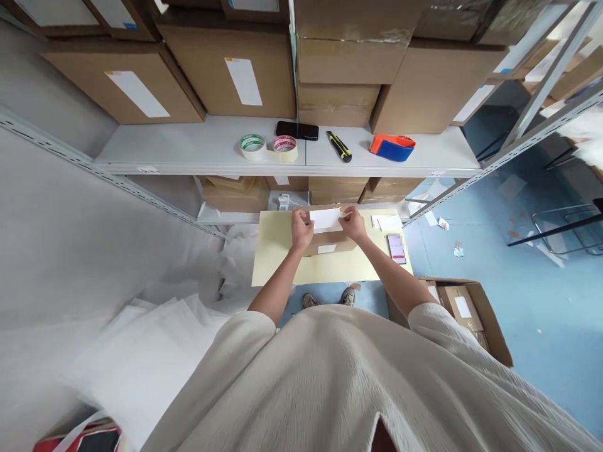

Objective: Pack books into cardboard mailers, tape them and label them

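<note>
A white label [326, 218] with a small yellow corner mark lies across the upper part of a small brown cardboard box [342, 237]. My left hand [301, 230] pinches the label's left edge, while my right hand [352, 223] has its fingers closed on the right edge. Whether the label's underside touches the box I cannot tell. On the box's near side is a smaller white sticker [326, 248]. The box rests on a pale yellow tabletop [277, 251]. To the right, white label slips [387, 222] and a lit phone [396, 248] lie on the same tabletop.
The shelf [188, 144] ahead holds cardboard boxes [235, 75], tape rolls [284, 148], a black phone [296, 130], a utility knife [339, 147] and an orange-blue strap [392, 147]. An open carton [494, 326] of boxes stands at right. White packing bags [160, 358] are piled at left.
</note>
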{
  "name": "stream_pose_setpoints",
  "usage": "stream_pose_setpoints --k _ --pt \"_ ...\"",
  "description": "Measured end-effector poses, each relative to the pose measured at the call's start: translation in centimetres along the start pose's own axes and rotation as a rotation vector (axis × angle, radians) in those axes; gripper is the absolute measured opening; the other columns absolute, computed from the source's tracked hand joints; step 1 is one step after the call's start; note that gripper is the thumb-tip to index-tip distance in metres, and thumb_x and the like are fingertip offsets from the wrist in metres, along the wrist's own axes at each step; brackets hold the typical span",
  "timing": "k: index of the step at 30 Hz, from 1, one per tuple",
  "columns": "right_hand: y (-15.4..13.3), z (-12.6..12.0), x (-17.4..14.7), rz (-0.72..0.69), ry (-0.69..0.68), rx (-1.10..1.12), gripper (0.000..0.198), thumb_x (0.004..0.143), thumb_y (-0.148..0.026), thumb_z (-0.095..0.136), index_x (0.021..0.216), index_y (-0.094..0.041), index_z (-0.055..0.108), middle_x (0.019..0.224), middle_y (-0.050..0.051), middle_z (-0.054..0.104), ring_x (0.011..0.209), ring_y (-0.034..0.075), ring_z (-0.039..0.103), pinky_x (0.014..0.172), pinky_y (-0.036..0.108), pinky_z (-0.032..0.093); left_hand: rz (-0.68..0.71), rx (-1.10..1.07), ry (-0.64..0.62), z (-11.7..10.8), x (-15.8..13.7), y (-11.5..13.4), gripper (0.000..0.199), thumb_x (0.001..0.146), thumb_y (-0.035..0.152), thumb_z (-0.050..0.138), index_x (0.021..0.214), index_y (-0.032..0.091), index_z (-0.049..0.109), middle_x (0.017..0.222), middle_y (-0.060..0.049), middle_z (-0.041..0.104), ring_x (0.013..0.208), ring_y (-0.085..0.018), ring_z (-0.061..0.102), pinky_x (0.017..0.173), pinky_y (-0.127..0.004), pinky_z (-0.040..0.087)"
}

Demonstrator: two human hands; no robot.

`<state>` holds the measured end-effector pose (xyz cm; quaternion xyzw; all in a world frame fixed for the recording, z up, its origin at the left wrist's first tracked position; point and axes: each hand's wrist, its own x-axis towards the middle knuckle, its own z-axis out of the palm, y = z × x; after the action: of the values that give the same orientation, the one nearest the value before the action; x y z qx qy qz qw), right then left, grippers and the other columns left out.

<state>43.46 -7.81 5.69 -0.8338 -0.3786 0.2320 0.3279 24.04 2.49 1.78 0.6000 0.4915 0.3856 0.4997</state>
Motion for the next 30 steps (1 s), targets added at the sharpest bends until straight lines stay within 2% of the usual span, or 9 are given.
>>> stream_pose_setpoints --k 4,10,13,16,19,22,25,30 --pt "0.8 1.1 0.2 -0.003 -0.051 -0.073 0.032 0.093 -0.028 0.058 0.124 -0.026 0.058 0.097 0.008 0.079 0.094 0.034 0.075 0.088 0.047 0.059 -0.003 0.1 -0.038 0.1 0.1 -0.6 0.043 0.081 0.006 0.076 0.115 0.027 0.058 0.128 -0.006 0.064 0.106 -0.022 0.07 0.11 -0.043 0.055" --pt "1.5 2.1 0.2 -0.008 -0.101 -0.203 0.034 0.098 -0.022 0.057 0.131 -0.028 0.06 0.1 0.01 0.079 0.095 0.037 0.075 0.089 0.051 0.059 0.049 0.246 -0.089 0.1 0.1 -1.4 0.038 0.086 0.006 0.076 0.113 0.027 0.059 0.128 -0.009 0.064 0.116 -0.028 0.071 0.111 -0.047 0.054" --pt "1.4 2.1 0.2 -0.037 -0.123 -0.318 0.035 0.1 -0.023 0.06 0.135 -0.027 0.063 0.114 0.015 0.08 0.105 0.038 0.075 0.095 0.053 0.059 0.123 0.409 -0.124 -0.3 0.0 -1.4 0.03 0.089 0.008 0.075 0.111 0.026 0.063 0.129 -0.014 0.067 0.126 -0.036 0.069 0.117 -0.055 0.051" --pt "1.4 1.8 0.1 -0.169 -0.105 -0.395 0.036 0.105 -0.027 0.058 0.139 -0.022 0.068 0.136 0.023 0.075 0.124 0.041 0.071 0.106 0.057 0.056 0.24 0.513 -0.227 -0.8 -0.2 -1.3 0.021 0.098 0.013 0.066 0.114 0.025 0.07 0.139 -0.019 0.07 0.139 -0.041 0.064 0.126 -0.061 0.044" --pt "1.8 1.6 -0.3 -0.373 -0.172 -0.44 0.05 0.113 -0.037 0.047 0.154 -0.017 0.066 0.161 0.025 0.064 0.148 0.043 0.058 0.123 0.061 0.046 0.364 0.522 -0.425 -1.3 -0.6 -1.4 0.038 0.102 0.022 0.061 0.138 0.026 0.073 0.161 -0.018 0.065 0.157 -0.041 0.055 0.137 -0.064 0.03" --pt "2.7 1.8 -0.8 -0.513 -0.321 -0.482 0.068 0.116 -0.051 0.043 0.176 -0.018 0.05 0.185 0.019 0.043 0.171 0.042 0.036 0.138 0.063 0.029 0.412 0.564 -0.585 -1.6 -0.9 -1.7 0.064 0.099 0.039 0.069 0.162 0.025 0.064 0.176 -0.016 0.056 0.173 -0.041 0.037 0.145 -0.064 0.012" --pt "3.5 2.8 -1.2 -0.524 -0.408 -0.523 0.08 0.115 -0.06 0.042 0.185 -0.022 0.034 0.192 0.014 0.026 0.18 0.039 0.018 0.143 0.065 0.016 0.407 0.659 -0.647 -1.8 -1.0 -2.0 0.082 0.096 0.05 0.072 0.172 0.025 0.056 0.182 -0.015 0.049 0.177 -0.04 0.029 0.146 -0.063 0.005" --pt "3.8 4.0 -0.9 -0.491 -0.426 -0.543 0.081 0.116 -0.065 0.04 0.186 -0.026 0.031 0.194 0.012 0.019 0.181 0.038 0.012 0.144 0.067 0.011 0.399 0.731 -0.679 -1.9 -0.5 -2.4 0.084 0.097 0.051 0.071 0.176 0.027 0.053 0.184 -0.014 0.046 0.178 -0.039 0.028 0.147 -0.063 0.006"
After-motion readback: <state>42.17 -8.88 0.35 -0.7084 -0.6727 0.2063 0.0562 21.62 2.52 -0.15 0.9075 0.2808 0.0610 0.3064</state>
